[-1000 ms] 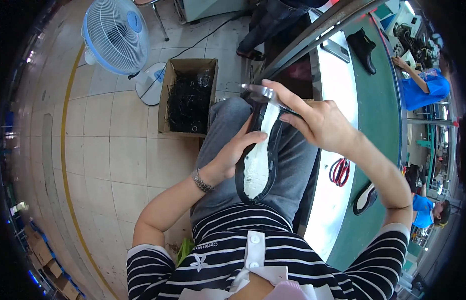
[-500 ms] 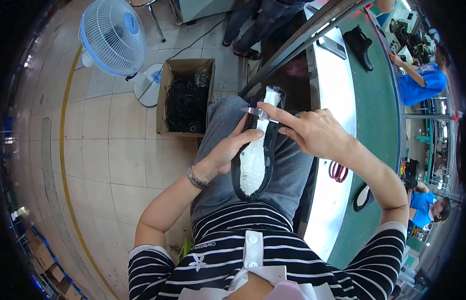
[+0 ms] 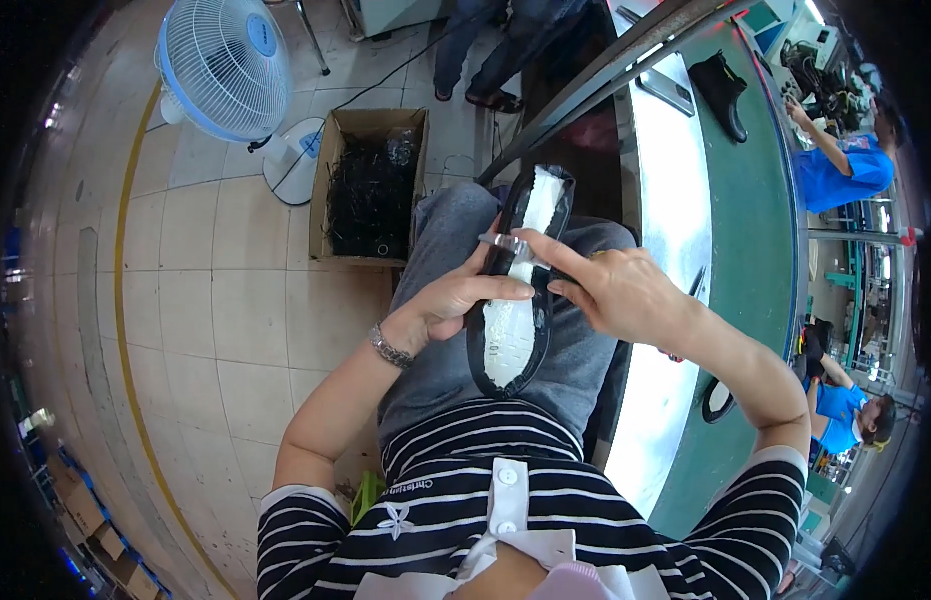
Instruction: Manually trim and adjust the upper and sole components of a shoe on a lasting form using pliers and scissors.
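Observation:
Over my lap lies a black shoe (image 3: 510, 345), bottom up, its white underside framed by a black edge. My left hand (image 3: 454, 303) grips its left side, the thumb laid across the white underside. In my right hand (image 3: 626, 288) is a knife-like tool with a shiny metal blade (image 3: 503, 242), lying crosswise over the shoe's middle. My right index finger is stretched along the blade, and the other fingers curl round what looks like a dark handle, mostly hidden.
At my right runs a shiny metal ledge (image 3: 671, 210) beside a green conveyor belt (image 3: 741, 250) carrying a black boot (image 3: 721, 95). A phone (image 3: 666, 90) lies on the ledge. A cardboard box (image 3: 321, 190) of black scraps and a fan (image 3: 226, 65) stand ahead-left. Co-workers in blue (image 3: 851, 175) sit across.
The blade has slid slightly toward me along the shoe's underside. The shoe has turned a little, and my right forearm now covers most of the red-and-black scissors on the ledge.

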A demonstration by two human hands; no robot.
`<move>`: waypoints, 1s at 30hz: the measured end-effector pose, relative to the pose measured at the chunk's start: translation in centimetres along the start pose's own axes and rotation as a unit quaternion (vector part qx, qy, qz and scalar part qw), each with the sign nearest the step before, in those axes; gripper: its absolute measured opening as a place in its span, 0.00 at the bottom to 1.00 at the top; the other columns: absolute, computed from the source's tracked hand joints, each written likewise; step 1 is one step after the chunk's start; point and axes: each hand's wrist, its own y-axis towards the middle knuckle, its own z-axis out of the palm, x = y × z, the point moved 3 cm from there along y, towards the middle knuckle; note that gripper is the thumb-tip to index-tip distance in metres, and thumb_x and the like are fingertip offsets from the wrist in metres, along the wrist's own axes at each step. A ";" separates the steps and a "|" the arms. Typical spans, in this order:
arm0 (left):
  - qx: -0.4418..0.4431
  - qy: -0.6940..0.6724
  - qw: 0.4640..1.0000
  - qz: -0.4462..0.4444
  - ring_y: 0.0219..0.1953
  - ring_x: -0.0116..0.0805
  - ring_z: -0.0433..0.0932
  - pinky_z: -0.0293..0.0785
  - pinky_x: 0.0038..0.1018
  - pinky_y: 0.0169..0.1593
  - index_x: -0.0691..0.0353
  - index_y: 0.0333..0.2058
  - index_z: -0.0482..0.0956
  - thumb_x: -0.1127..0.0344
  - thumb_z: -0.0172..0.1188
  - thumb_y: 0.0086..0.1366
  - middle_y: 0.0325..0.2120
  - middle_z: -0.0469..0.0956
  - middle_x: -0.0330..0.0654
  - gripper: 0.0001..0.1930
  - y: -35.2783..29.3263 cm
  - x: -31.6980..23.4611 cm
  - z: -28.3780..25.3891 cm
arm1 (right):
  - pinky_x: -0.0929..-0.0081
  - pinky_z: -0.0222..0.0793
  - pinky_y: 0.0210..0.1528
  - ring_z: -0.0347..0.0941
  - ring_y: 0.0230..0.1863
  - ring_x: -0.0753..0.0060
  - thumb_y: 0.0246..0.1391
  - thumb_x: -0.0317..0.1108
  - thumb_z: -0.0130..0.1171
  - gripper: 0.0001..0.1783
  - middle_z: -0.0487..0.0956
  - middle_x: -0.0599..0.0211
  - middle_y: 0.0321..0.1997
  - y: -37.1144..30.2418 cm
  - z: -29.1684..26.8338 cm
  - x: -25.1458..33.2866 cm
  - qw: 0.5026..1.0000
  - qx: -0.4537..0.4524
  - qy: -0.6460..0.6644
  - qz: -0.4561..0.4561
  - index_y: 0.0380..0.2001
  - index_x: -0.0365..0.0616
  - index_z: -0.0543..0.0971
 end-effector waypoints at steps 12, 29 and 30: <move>0.041 -0.124 0.988 0.087 0.67 0.38 0.55 0.55 0.35 0.67 0.46 0.71 0.32 0.53 0.60 0.64 0.67 0.52 0.45 0.48 -1.5 4.2 0.4 | 0.64 0.65 0.18 0.71 0.13 0.63 0.57 0.31 0.57 0.39 0.72 0.66 0.13 -2.8 -1.0 1.3 0.998 0.043 -0.051 0.011 0.69 0.65 0.55; -0.033 -0.107 0.983 0.147 0.66 0.35 0.59 0.61 0.34 0.66 0.46 0.70 0.36 0.51 0.42 0.74 0.67 0.53 0.46 0.34 -2.2 3.5 2.9 | 0.83 0.64 0.15 0.68 0.19 0.81 0.46 0.25 0.62 0.48 0.71 0.73 0.20 -2.3 -0.4 0.6 0.965 -0.075 -0.203 -0.147 0.62 0.93 0.61; -0.032 -0.106 0.982 0.151 0.66 0.35 0.59 0.61 0.34 0.66 0.46 0.70 0.36 0.51 0.42 0.74 0.67 0.53 0.46 0.34 -2.2 3.6 3.0 | 0.81 0.64 0.15 0.70 0.18 0.80 0.47 0.28 0.64 0.44 0.73 0.74 0.18 -2.1 -0.9 0.8 0.967 -0.057 -0.201 -0.147 0.62 0.88 0.64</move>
